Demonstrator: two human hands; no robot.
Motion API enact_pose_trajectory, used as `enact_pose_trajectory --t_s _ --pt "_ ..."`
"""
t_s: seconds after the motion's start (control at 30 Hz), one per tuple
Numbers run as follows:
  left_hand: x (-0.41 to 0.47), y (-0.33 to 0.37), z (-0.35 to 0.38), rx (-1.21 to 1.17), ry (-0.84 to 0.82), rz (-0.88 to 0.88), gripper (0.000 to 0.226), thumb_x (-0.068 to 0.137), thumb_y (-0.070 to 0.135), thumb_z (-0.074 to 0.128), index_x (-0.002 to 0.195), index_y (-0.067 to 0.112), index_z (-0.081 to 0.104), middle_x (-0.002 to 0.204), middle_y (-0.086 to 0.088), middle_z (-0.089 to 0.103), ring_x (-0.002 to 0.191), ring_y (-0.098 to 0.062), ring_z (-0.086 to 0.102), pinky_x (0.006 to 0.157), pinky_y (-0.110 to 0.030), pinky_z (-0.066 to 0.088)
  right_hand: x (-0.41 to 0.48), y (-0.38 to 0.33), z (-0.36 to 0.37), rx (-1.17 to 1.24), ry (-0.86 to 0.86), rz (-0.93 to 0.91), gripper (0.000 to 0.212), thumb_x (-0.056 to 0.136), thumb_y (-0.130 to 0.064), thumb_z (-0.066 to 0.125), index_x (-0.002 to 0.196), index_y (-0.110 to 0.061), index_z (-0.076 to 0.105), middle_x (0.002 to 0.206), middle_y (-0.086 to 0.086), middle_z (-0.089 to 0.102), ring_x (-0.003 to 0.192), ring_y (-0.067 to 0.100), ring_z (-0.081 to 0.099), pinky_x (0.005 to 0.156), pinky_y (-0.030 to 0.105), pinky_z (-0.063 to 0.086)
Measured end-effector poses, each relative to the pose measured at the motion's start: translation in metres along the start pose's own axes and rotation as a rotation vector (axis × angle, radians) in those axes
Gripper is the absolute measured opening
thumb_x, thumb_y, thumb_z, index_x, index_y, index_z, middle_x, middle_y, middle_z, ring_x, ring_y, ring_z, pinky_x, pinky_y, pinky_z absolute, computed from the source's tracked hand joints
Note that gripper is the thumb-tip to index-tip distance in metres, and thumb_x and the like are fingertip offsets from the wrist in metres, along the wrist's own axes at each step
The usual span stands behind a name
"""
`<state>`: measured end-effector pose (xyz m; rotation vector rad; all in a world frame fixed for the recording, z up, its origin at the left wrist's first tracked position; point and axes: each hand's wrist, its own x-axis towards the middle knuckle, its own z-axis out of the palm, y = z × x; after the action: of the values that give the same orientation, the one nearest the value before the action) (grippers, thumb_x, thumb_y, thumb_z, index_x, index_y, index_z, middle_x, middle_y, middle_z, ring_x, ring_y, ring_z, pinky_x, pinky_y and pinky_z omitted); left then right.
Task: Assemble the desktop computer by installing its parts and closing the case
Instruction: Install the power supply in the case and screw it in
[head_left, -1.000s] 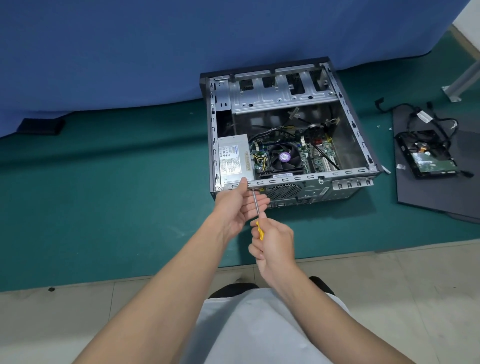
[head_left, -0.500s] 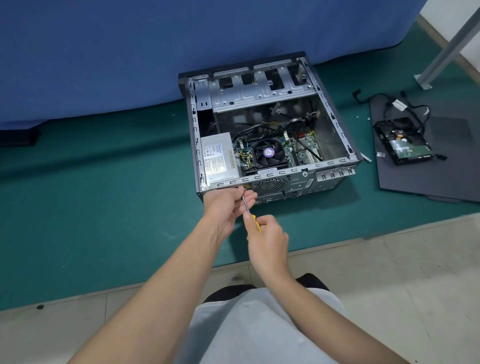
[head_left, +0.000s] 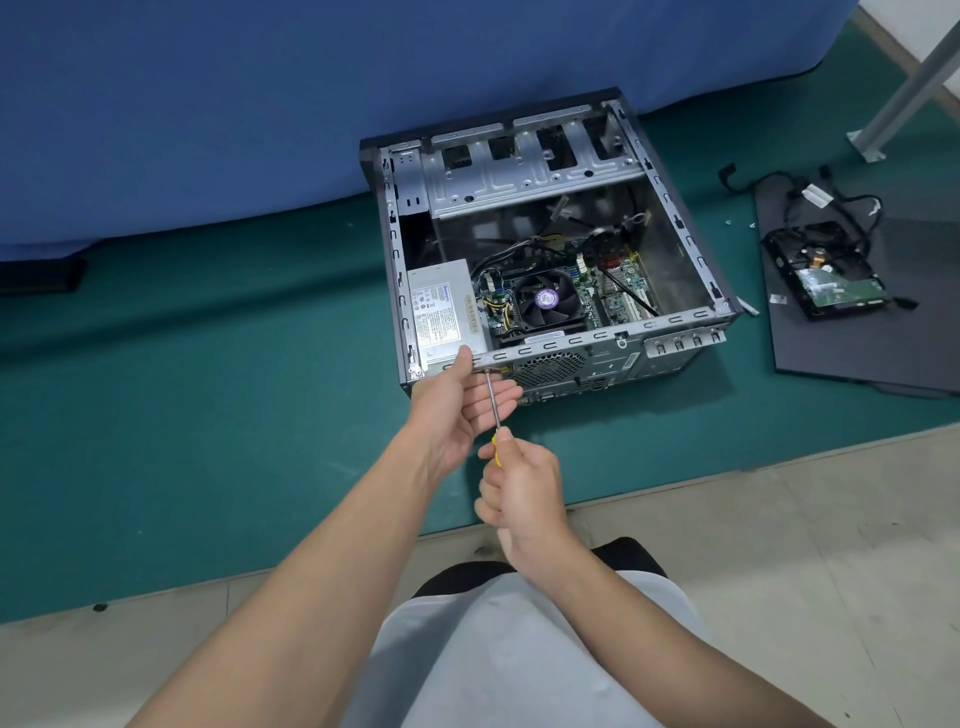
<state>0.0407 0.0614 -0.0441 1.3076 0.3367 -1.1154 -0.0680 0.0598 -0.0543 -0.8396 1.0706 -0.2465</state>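
An open desktop case lies on its side on the green mat, its rear panel toward me. Inside sit a grey power supply, a motherboard and a black CPU fan. My right hand grips the yellow handle of a screwdriver, whose metal shaft points up at the rear panel below the power supply. My left hand rests against that rear edge, thumb on the rim, fingers apart beside the shaft. The tip and any screw are hidden.
A black side panel lies on the mat to the right, with a hard drive and black cables on it. A blue cloth hangs behind the case. A grey metal leg stands far right. Tiled floor lies near me.
The view has shifted slightly. My left hand's fingers have spread out beside the screwdriver shaft. The screwdriver stays at the same spot on the rear panel.
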Motion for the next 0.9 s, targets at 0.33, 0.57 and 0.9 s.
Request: enact_pose_trajectory --t_s 0.33,0.57,0.9 --pt "-0.004 0.001 0.005 0.009 0.043 0.021 0.045 0.1 0.032 0.049 0.094 -0.011 0.06 0.082 -0.023 0.072 0.074 -0.028 0.073 0.06 -0.03 0.06 -0.006 -0.011 -0.004 -0.061 0.063 -0.006 0.029 0.099 -0.036 0.048 0.084 -0.011 0.051 0.058 0.0 0.047 0.046 0.012 0.038 0.042 0.025 0.028" --pt "-0.005 0.002 0.007 0.007 0.063 0.018 0.043 0.1 0.03 0.049 0.093 -0.011 0.059 0.083 -0.025 0.071 0.076 -0.03 0.073 0.064 -0.033 0.061 0.005 0.001 0.004 -0.633 0.238 -0.423 0.039 0.098 -0.022 0.049 0.06 -0.013 0.042 0.053 0.0 0.043 0.055 0.021 0.032 0.057 0.034 0.024" --pt "-0.005 0.0 0.008 0.032 0.085 0.024 0.044 0.099 0.032 0.051 0.093 -0.01 0.061 0.083 -0.024 0.072 0.074 -0.029 0.073 0.065 -0.033 0.061 0.007 -0.013 -0.015 0.63 -0.25 0.345 0.022 0.089 -0.029 0.058 0.088 -0.007 0.055 0.06 0.003 0.057 0.035 0.004 0.029 0.034 0.014 0.02"
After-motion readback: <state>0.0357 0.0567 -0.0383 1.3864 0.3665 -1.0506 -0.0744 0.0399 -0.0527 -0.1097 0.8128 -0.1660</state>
